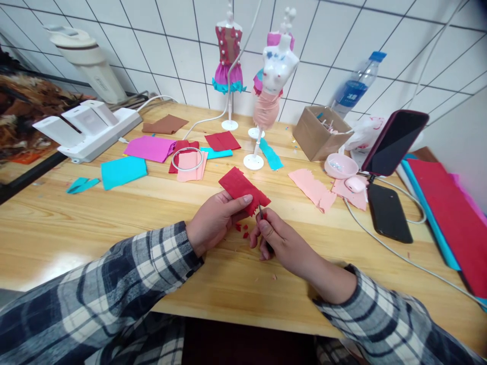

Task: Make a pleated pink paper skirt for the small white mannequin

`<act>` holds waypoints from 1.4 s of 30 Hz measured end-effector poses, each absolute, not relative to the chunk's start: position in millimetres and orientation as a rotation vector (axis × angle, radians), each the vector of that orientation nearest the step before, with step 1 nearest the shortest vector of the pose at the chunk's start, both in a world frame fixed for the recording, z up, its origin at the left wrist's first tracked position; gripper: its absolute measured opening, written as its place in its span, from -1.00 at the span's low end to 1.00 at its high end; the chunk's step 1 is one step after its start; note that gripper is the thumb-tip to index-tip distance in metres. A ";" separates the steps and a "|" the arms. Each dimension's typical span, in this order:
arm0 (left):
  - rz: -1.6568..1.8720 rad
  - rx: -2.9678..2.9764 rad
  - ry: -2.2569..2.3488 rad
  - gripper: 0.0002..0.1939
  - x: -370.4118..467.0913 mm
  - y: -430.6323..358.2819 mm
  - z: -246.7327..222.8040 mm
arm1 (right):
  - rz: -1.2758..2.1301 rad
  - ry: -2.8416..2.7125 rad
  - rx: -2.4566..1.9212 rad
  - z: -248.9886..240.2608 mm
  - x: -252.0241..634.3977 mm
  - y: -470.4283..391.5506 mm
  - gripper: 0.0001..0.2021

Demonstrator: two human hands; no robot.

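"White tiled wall (pixel 171 50) is backing a pale wooden table (pixel 95 238); a white dress-form figure in a peach skirt (pixel 272 83) is standing beyond the work. Where is the piece resting?"

"Between the hands, held off the table: a folded, oblong red sheet (pixel 236 185), cloth or paper, I cannot tell. Left hand (pixel 213 219) is closing on it, thumb pressing on top, fingers tucking beneath."

"Right hand (pixel 283 238)?"

"Curling around a small dark metal cutting tool (pixel 261 211), scissors by the look, fingers mostly hiding it. How far its blades are parting, I cannot tell."

"Key relation?"

"Sheet is lying beyond and left of the right hand. Its long axis is running from far left to near right, the jagged end facing the right hand. Left hand is gripping it directly; the tool's tip is meeting that jagged end."

"Loose matter?"

"Small angular red scraps (pixel 238 227) are lying on the wood between the hands, just nearer than the jagged end."
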State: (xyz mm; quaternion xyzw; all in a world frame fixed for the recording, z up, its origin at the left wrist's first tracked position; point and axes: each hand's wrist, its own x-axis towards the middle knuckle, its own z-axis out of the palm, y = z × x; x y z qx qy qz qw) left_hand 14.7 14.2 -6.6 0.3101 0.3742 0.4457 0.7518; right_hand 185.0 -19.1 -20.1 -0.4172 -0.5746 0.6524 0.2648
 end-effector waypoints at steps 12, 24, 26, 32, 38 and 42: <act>0.857 0.802 0.806 -0.81 -3.4 32.1 -8.9 | 1.875 -1.547 -1.283 -2.0 204.5 -15.8 -0.48; 0.845 0.754 0.808 -0.78 -3.8 30.4 -6.9 | 1.873 -1.587 -1.234 -4.4 204.3 -16.5 -0.51; 0.839 0.763 0.824 -0.77 -2.8 29.2 -6.8 | 1.850 -1.618 -1.166 -7.0 203.7 -16.7 -0.53; 0.850 0.796 0.834 -0.76 -0.6 28.1 -9.9 | 1.834 -1.659 -1.191 -9.8 202.2 -17.5 -0.54; 0.853 0.867 0.785 -0.79 -3.4 30.4 -12.2 | 1.894 -1.614 -1.143 -6.7 204.9 -16.5 -0.53; 0.855 0.920 0.775 -0.80 -4.1 31.8 -11.8 | 1.892 -1.617 -1.122 -7.2 206.3 -16.4 -0.56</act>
